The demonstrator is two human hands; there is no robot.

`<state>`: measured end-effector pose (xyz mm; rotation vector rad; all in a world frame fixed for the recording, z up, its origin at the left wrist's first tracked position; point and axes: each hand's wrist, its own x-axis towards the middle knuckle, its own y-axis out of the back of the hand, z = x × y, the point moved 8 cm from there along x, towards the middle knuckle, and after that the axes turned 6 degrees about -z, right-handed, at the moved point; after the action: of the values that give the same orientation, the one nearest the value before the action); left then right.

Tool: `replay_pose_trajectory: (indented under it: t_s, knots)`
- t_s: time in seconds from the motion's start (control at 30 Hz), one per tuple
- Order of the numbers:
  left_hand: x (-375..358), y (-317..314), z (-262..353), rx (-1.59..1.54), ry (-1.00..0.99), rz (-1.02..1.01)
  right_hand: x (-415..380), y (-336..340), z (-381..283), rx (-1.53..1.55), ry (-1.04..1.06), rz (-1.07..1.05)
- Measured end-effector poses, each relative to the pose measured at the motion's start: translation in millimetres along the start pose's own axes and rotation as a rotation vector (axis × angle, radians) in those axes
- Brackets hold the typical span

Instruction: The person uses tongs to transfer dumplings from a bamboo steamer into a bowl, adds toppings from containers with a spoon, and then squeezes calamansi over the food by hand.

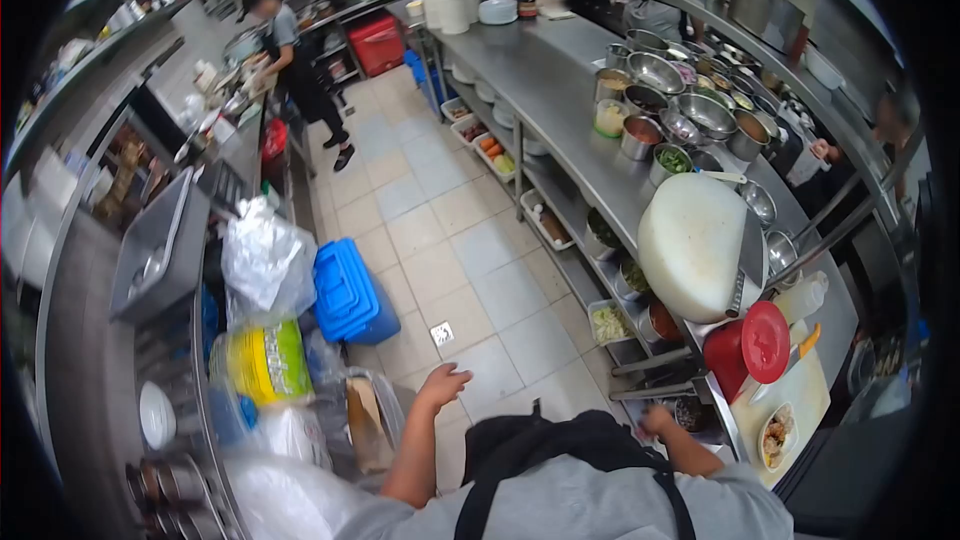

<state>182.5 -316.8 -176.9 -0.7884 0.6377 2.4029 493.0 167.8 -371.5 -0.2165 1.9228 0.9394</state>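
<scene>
Hanging near 1 blue bin: left hand.

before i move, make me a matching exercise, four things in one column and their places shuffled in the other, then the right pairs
Things
1. blue lidded plastic bin
2. thick round white block
3. white bowl of food
4. red plastic bin

Places
A. at the far end of the tiled floor
B. on the long steel counter, beside metal bowls
C. left of the aisle, beside a yellow-and-green bag
D. on the pale flat board, near right

Right pairs
1-C; 2-B; 3-D; 4-A
</scene>
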Motion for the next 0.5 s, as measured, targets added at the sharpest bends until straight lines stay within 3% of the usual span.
replay_pose_trajectory:
  t_s: [0.03,0.07,0.13,0.2,0.27,0.3,0.33,0.37,0.47,0.5]
  knots:
    - [5,13,2,-0.274,0.125,0.008,-14,40,-54,0.145,-0.035,0.072]
    - [8,26,22,-0.254,0.115,-0.008,-6,72,-106,-0.193,0.076,0.06]
    - [17,67,69,-0.493,-0.05,0.089,28,115,-160,-0.158,0.227,0.36]
    - [39,114,102,-0.525,-0.105,0.139,66,142,-195,0.06,0.207,0.318]
    - [69,158,123,-0.56,-0.17,0.207,96,165,-230,0.031,0.217,0.333]
    - [82,189,133,-0.55,-0.303,0.38,112,178,-248,-0.004,0.222,0.346]
    - [91,217,140,-0.539,-0.434,0.555,127,180,-264,-0.067,0.234,0.266]
    - [110,235,136,-0.544,-0.438,0.573,141,181,-278,-0.139,0.249,0.187]
    - [165,278,86,-0.517,-0.161,0.569,211,157,-259,-0.21,0.116,-0.162]
    - [180,281,50,-0.536,-0.048,0.537,227,141,-264,-0.698,0.474,-0.215]
